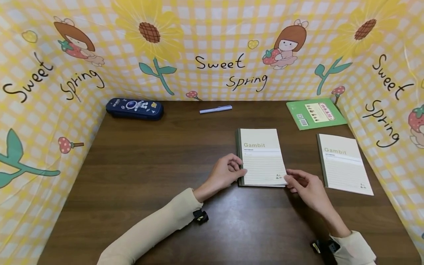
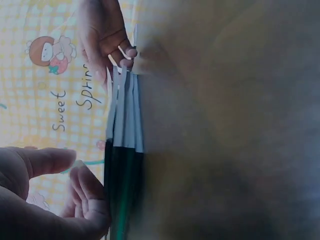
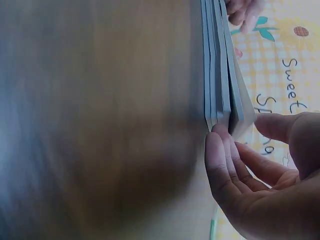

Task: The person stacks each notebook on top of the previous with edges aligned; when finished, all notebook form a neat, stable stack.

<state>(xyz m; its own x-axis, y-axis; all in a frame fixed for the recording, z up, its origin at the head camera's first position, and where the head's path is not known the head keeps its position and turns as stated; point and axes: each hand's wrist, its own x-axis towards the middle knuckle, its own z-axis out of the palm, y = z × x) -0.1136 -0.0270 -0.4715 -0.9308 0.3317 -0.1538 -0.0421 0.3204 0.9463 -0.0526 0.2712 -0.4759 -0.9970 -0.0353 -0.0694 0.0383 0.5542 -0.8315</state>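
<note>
A stack of several cream Gambit notebooks [image 1: 261,158] with dark spines lies right of the table's middle. Beside its spine is my left hand [image 1: 226,171], with bent fingers touching the edge; in the left wrist view the thumb [image 2: 52,161] stands off the stack. At the lower right corner, my right hand [image 1: 308,189] pinches the top notebook, thumb on the cover and fingers at the page edges. The right wrist view shows this top notebook [image 3: 242,112] slightly raised at that corner, with a gap above the notebooks below [image 3: 212,65].
Another Gambit notebook [image 1: 346,165] lies to the right of the stack. Behind it is a green book [image 1: 316,114]. A blue pen [image 1: 216,109] and a navy pencil case [image 1: 135,109] lie along the back. Yellow checked cloth [image 1: 218,44] walls the table at the back and sides.
</note>
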